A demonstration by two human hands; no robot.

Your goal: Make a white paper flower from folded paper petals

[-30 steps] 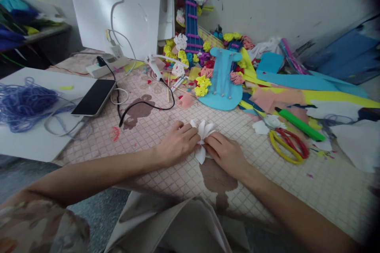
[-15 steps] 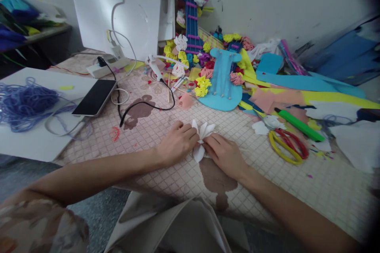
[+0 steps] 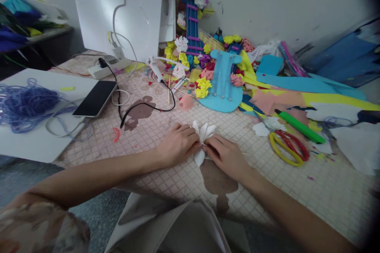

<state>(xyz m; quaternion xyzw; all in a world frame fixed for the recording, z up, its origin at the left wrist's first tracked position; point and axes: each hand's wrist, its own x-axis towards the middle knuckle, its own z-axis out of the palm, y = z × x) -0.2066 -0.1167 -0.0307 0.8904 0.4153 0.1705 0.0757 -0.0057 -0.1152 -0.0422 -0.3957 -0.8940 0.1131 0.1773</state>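
Note:
Between my hands, low over the tablecloth, is a white paper flower [image 3: 204, 129] with several pointed petals fanned out at the top and one hanging below. My left hand [image 3: 179, 144] pinches it from the left with curled fingers. On the other side, my right hand [image 3: 228, 155] grips it near its centre, thumb and fingers pressed together. The fingertips of both hands almost meet and hide the flower's middle. A brown print on the patterned tablecloth [image 3: 166, 182] lies just under the right hand.
Scissors [image 3: 286, 148] with yellow and red handles and a green marker [image 3: 301, 126] lie to the right. A glue gun [image 3: 156, 70] with a black cord sits behind. A blue paper instrument [image 3: 221, 95] stands among paper flowers. Left are a phone [image 3: 95, 99] and purple string [image 3: 28, 102].
Both hands stay on the white paper flower with small finger movements. The lower petal has shifted slightly downward, and the whole view has moved a little.

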